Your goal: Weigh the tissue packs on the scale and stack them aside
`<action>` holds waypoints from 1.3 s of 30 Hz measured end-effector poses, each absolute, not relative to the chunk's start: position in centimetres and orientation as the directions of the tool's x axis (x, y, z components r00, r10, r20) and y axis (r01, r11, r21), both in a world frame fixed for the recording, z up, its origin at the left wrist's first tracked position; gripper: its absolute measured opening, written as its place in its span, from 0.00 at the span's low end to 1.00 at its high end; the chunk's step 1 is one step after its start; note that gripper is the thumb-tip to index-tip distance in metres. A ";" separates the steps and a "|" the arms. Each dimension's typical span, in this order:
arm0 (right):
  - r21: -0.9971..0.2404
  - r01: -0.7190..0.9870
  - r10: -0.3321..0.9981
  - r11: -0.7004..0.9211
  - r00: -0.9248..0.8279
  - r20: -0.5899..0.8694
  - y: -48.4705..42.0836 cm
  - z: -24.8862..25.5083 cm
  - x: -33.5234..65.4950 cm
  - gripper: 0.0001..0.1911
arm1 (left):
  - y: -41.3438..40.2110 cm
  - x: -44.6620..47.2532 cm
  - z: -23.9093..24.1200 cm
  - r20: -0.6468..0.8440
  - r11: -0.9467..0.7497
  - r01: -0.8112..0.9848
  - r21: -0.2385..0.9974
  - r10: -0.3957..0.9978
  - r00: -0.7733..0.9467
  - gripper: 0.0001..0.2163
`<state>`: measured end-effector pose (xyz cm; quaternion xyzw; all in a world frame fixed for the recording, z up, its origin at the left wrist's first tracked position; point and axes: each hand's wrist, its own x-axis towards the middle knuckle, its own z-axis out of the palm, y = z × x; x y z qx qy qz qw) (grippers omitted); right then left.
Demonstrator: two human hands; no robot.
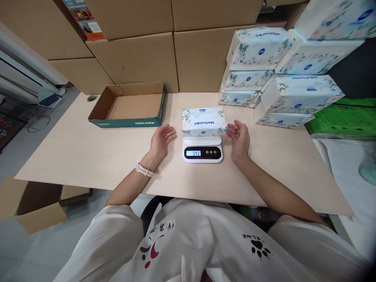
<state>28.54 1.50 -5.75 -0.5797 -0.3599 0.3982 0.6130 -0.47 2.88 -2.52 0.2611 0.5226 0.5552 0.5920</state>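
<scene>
A floral tissue pack (204, 122) marked "Manhua" rests on a white digital kitchen scale (202, 154). The scale's lit display appears to read 543. To the left of the pack, my left hand (161, 140) lies on the table with its fingers apart and nothing in it, clear of the pack. My right hand (239, 140) is open at the pack's right end, palm facing inward; its fingertips are very close to the pack, and I cannot tell whether they touch.
A shallow green-sided cardboard box (135, 105) sits open at the table's back left. Stacked tissue packs (258, 51) rise at the back right, near green packs (343, 117). Large cartons (132, 58) line the back. An open carton (41, 199) stands on the floor at left.
</scene>
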 end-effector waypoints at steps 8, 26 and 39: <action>-0.979 -0.181 0.888 0.097 0.460 0.003 1.8 -6.3 28.5 0.29 | 2.8 -0.4 -1.7 -0.366 0.245 -0.479 0.843 0.914 -0.177 0.10; -0.977 -0.193 0.891 0.097 0.454 -0.002 1.7 -6.1 28.4 0.32 | 2.6 -0.5 -1.7 -0.379 0.256 -0.492 0.832 0.910 -0.167 0.12; -0.975 -0.204 0.892 0.087 0.452 -0.015 1.6 -6.0 28.5 0.32 | 2.5 -0.7 -1.8 -0.379 0.254 -0.503 0.826 0.911 -0.162 0.14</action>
